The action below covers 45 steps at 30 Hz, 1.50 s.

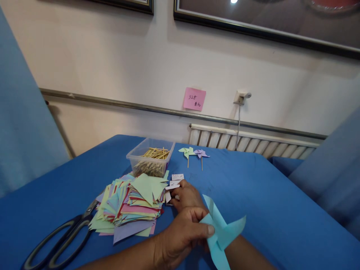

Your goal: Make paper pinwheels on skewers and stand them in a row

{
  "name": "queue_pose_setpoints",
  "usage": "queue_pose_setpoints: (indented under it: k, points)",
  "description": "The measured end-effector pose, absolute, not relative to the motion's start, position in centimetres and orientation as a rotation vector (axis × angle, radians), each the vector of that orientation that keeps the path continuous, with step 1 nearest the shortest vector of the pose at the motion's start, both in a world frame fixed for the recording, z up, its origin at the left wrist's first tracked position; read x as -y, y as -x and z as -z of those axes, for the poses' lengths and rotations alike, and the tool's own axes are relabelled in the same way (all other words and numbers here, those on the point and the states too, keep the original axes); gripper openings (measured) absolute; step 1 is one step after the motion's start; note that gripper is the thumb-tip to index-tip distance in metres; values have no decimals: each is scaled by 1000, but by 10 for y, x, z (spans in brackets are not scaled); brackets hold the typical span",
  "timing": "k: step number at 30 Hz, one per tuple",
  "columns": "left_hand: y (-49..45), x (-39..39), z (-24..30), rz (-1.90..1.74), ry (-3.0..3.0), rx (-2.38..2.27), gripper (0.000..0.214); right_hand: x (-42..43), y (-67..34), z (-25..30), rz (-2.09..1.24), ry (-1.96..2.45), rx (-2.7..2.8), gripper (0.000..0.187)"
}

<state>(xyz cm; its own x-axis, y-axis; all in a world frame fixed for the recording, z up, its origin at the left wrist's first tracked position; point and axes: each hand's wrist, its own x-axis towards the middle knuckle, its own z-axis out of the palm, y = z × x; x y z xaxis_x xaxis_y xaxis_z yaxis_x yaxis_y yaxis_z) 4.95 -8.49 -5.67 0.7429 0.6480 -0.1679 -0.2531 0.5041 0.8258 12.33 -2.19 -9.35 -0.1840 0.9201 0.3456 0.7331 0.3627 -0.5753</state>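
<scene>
My left hand [182, 234] reaches in from the lower left and pinches a light blue paper pinwheel [222, 232] at its centre, holding it just above the blue table. My right hand [188, 195] lies behind it, fingers curled and pinched on a small white slip [168, 197]. More white slips [177, 177] lie just beyond that hand. To its left sits a pile of coloured paper squares [129, 204], with a light green folded sheet on top.
Black-handled scissors [60, 240] lie at the pile's left. A clear plastic tub [150, 157] of wooden sticks stands behind the pile. Two finished pinwheels, green [188, 152] and purple [201, 153], lie farther back. A pink note [194, 99] is stuck to the wall.
</scene>
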Motion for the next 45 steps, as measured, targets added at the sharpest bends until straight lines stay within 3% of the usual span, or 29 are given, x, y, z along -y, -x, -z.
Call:
queue_pose_setpoints:
  k: [16, 22, 27, 31, 38, 45]
  points:
    - [-52, 84, 64, -583, -883, -527, 19, 22, -125, 107, -526, 1280, 1827, 8]
    - [-50, 83, 63, -585, -911, -521, 15, 14, -129, 111, -755, 1087, 1459, 5]
    - [-49, 71, 68, -748, -1018, -643, 10, 12, -157, 112, -951, 1086, 1028, 18]
    - [-48, 51, 74, -859, -1160, -920, 19, 24, -196, 116, -925, 1142, 907, 25]
    - [-45, 37, 78, -977, -1329, -1095, 22, 59, -225, 109, -909, 1186, 830, 29]
    - [-44, 35, 82, -991, -1433, -1150, 27, 71, -197, 98, -970, 1140, 1084, 19]
